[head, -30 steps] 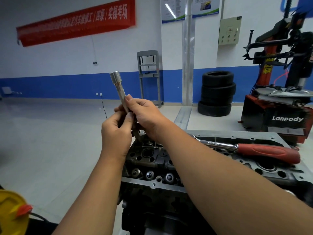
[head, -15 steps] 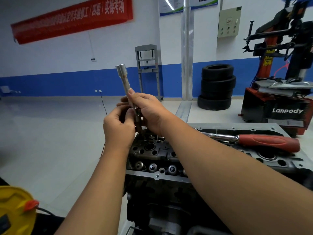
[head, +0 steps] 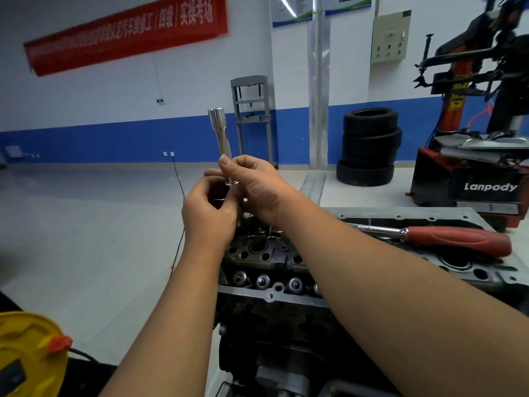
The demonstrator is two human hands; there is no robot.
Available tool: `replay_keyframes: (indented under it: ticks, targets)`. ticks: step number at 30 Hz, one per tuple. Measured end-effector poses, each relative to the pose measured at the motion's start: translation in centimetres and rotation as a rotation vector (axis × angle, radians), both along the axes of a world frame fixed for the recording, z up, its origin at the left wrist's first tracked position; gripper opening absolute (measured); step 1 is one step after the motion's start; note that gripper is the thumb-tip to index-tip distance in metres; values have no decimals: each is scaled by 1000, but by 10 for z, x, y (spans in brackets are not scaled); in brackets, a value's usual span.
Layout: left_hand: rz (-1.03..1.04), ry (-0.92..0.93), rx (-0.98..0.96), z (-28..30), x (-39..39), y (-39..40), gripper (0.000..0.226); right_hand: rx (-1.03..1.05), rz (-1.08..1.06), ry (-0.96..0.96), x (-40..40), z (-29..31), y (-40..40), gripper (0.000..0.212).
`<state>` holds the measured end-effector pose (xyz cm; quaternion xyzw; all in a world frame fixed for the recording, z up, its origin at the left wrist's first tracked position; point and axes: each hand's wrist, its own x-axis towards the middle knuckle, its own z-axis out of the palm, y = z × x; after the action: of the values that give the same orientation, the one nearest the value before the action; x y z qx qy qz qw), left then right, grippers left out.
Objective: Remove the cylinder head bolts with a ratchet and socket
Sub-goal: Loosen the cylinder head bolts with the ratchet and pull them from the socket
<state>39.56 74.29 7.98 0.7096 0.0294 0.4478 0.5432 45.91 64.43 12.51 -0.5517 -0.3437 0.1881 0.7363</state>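
Head view shows your grip first: your right hand [head: 257, 187] has its fingers and thumb curled round the lower shaft of the long socket [head: 221, 136], pinching it just above a bright ring, so the tool stands nearly upright with its wider end at the top, lifted above the engine. Your left hand [head: 210, 213] sits just below and touching the right, fingers curled in toward the socket's lower end, and it seems to be pinching something small there; what it is stays hidden between your fingers, though I'd judge it is a bolt or washer being worked out of the socket. Holding the tool high and vertical makes sense for that, since it puts the lower end at your fingertips and keeps whatever drops over the engine and not the floor. Beneath your hands lies the cylinder head [head: 266, 253], dark and open, with bolt holes and valve gear showing along its near edge. The ratchet [head: 446, 239], red-handled, rests across the top of the engine to your right, well apart from both hands and separate from the socket, parked within reach for the next bolt. Further out, a stack of tyres [head: 369, 147] stands by the wall.
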Motion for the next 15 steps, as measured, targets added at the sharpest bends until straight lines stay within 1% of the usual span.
replay_keyframes:
  ticks: [2,4,7,9,11,13,15]
  targets:
    - [5,4,-35,0,0,1,10,-16,20,10,-1,0,0,25]
    - [-64,1,-69,1,-2,-1,4,-49,19,8,-2,2,1,36]
    - [-139,6,-115,3,-5,-5,23,-91,-38,-10,-1,3,2,49]
    - [-72,10,-46,4,-6,-6,21,-74,-44,-6,1,4,3,48]
    - [-7,1,1,3,-5,-4,6,-26,-21,7,3,2,2,46]
    - [43,4,3,2,-4,-2,13,9,-3,3,5,1,2,45]
    - [24,3,6,2,-4,-3,10,9,-2,-12,4,0,3,40]
